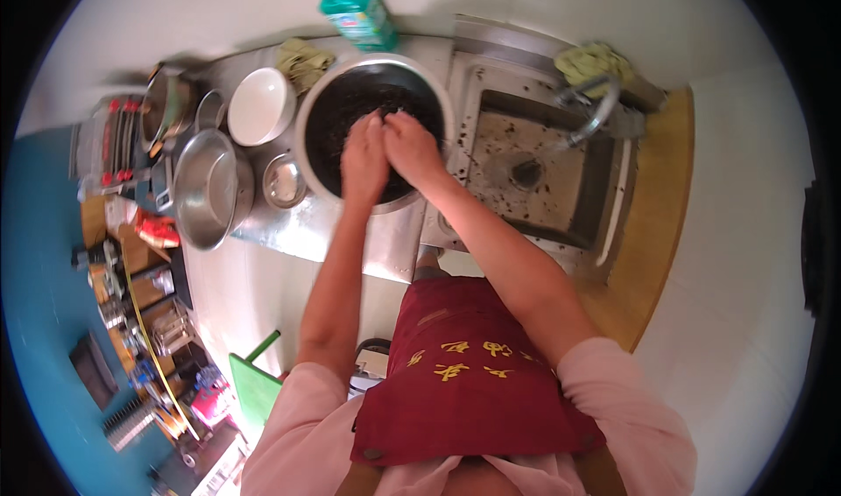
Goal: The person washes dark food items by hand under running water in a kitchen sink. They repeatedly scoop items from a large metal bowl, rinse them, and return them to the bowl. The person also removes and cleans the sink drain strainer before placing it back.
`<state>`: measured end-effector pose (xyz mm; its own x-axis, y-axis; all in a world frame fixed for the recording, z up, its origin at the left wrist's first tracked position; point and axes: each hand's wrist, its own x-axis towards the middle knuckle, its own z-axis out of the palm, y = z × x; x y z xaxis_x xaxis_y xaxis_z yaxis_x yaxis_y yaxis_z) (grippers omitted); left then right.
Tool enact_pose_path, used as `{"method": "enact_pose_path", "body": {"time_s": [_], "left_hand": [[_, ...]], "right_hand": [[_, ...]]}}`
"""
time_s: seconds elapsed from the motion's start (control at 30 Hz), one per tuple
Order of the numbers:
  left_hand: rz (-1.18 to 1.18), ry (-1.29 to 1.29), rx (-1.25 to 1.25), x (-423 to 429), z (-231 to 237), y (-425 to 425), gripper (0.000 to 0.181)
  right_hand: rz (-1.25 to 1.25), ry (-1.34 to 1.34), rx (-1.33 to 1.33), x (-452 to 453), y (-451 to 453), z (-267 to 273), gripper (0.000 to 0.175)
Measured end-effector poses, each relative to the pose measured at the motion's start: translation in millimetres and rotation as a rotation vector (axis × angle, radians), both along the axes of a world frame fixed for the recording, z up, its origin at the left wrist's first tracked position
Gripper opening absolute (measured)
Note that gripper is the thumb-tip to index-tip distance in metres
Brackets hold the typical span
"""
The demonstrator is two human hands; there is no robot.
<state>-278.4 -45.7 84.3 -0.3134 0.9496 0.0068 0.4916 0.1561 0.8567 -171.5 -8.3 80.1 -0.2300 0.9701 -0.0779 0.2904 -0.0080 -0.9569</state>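
Note:
A large round metal basin [309, 161] stands on the steel counter, holding dark, wet-looking contents [374, 92]. My left hand [364, 158] and my right hand [412, 148] are over the middle of it, side by side, fingers curled and fingertips meeting. Some of the dark matter shows around the fingertips. Whether either hand pinches a piece is hidden by the fingers. Left of the basin sits a small metal bowl [284, 182] with something pale in it. A white bowl [261, 107] is tilted beside the basin's upper left rim.
To the right is a steel sink [499, 141] with dark bits scattered around its drain and a curved faucet [601, 112] with a yellow-green cloth [591, 62]. Behind the basin stands a green pump bottle [360, 16]. A big steel bowl [207, 187] and a folded cloth [302, 62] are leftward.

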Motion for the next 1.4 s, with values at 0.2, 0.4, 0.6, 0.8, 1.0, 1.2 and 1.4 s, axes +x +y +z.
{"method": "enact_pose_path", "body": {"time_s": [0.2,0.4,0.6,0.8,1.0,1.2,1.4], "left_hand": [[-0.132,0.548,0.045,-21.1,3.5,-17.4,0.040],[-0.134,0.557,0.246,36.0,27.7,-1.7,0.035],[-0.387,0.282,0.367,98.2,-4.6,10.8,0.035],[-0.570,0.384,0.184,143.7,-92.3,-4.1,0.035],[-0.719,0.629,0.208,142.2,-128.9,-11.9,0.036],[-0.728,0.654,0.147,137.5,-137.5,-14.0,0.034],[-0.756,0.628,0.080,138.7,-142.9,-12.9,0.031]], "right_hand": [[-0.033,0.053,0.299,18.2,-35.5,-4.9,0.028],[-0.129,0.052,0.387,125.9,-42.3,-10.4,0.014],[-0.564,-0.021,-0.054,303.7,23.4,-61.5,0.011],[-0.316,-0.294,0.006,335.4,127.7,-63.2,0.018],[-0.387,-0.088,0.061,354.9,138.9,-115.6,0.012],[-0.094,-0.548,0.095,316.0,19.5,-165.9,0.013],[0.328,-0.773,-0.110,287.9,-19.7,-237.2,0.045]]}}
